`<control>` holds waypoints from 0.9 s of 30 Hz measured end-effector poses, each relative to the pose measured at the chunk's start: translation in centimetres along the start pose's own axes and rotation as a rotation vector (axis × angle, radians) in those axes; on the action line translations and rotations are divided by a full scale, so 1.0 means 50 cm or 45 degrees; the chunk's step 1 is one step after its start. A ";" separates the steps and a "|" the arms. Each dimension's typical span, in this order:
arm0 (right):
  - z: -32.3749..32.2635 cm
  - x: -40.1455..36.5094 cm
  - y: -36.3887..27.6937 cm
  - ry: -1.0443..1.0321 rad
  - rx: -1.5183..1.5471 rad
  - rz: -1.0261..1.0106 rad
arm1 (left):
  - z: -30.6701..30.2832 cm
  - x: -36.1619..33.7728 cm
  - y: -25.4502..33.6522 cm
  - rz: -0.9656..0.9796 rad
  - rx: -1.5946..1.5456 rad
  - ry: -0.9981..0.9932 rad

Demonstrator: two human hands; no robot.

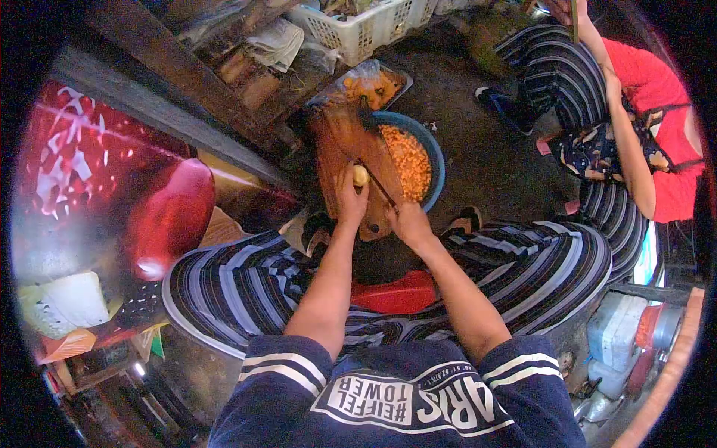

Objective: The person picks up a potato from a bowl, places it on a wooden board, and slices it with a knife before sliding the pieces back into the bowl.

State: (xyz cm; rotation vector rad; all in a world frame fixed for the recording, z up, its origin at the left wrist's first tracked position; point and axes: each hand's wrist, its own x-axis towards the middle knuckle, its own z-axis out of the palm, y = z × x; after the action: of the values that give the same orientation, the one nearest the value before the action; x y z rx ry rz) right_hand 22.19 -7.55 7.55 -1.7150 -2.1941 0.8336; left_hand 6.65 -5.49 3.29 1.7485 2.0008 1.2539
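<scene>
My left hand [349,194] is closed on a pale yellow potato [360,176], held on a wooden chopping board [334,145]. My right hand [409,222] grips a knife [383,193] by its handle, the dark blade slanting up and left over the board, just right of the potato. Right beside the board, partly behind its edge, stands a blue basin [440,160] with many small orange cubes [408,158] that look like diced carrot.
A tray [403,84] with orange pieces and a plastic bag lies beyond the board. Farther back is a white plastic crate [351,37]. A person in red [657,97] sits at the right. Wooden beams [179,82] run along the left. Containers [616,328] stand at lower right.
</scene>
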 end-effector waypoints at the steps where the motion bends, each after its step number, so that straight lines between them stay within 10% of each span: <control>1: 0.000 -0.008 -0.006 0.001 0.027 0.028 | 0.001 -0.001 -0.001 -0.023 -0.024 -0.015; 27: -0.010 -0.051 -0.083 -0.022 0.092 0.169 | -0.012 -0.015 -0.007 -0.085 -0.257 -0.016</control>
State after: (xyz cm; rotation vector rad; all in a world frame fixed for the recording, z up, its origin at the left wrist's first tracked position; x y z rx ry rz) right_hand 19.80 -10.45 10.69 -1.8409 -2.0520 0.9510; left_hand 6.21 -6.40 3.17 1.5790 1.8371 1.3664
